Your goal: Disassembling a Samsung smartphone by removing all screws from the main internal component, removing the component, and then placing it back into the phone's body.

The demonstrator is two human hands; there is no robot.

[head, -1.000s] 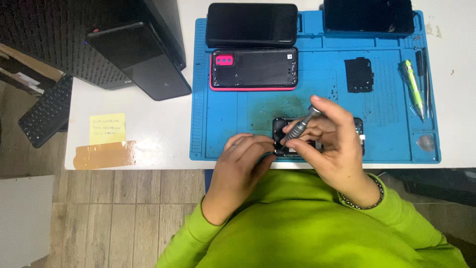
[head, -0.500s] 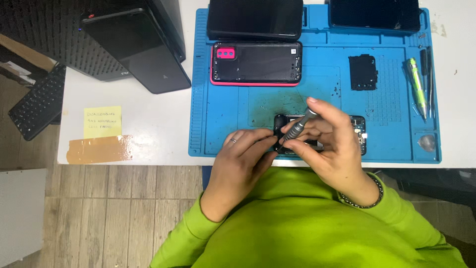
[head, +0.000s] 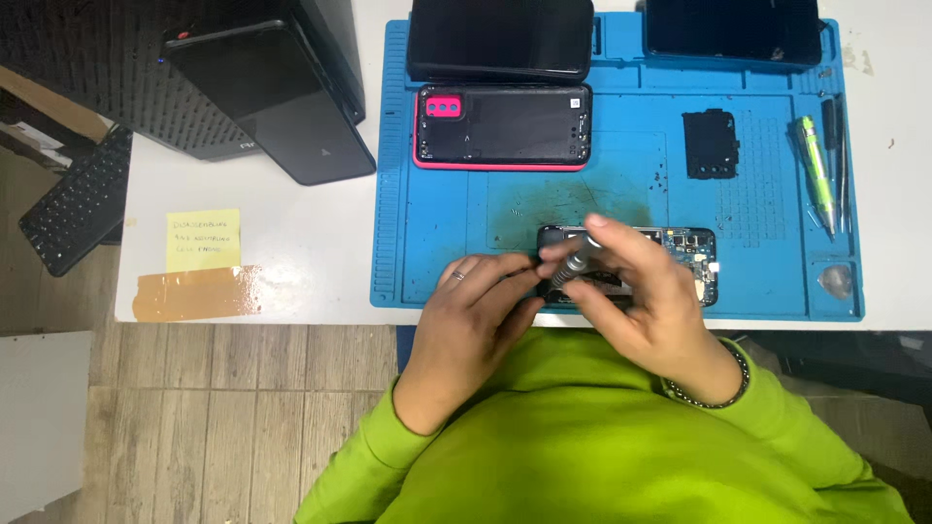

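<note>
Head view: I note the opened phone [head: 670, 254] lying at the near edge of the blue mat [head: 427, 233] on the worktop [head: 291, 243]. My left hand [head: 481, 306] steadies its end, fingers curled against it. My right hand [head: 646, 301] has a closed grip on the screwdriver [head: 573, 264], tip down on the phone. Risk, as I judge it: a tilted tip could slip and scar the exposed board, or a loosened screw could roll away. Against the earlier frame, the whole scene sits slightly further right in view; both hands keep their places.

blue rubber work mat [head: 437, 223] | black phone back cover with pink rim [head: 502, 128] | lime-green sleeves [head: 582, 456] | yellow sticky note [head: 202, 240] | white counter [head: 301, 243]
</note>
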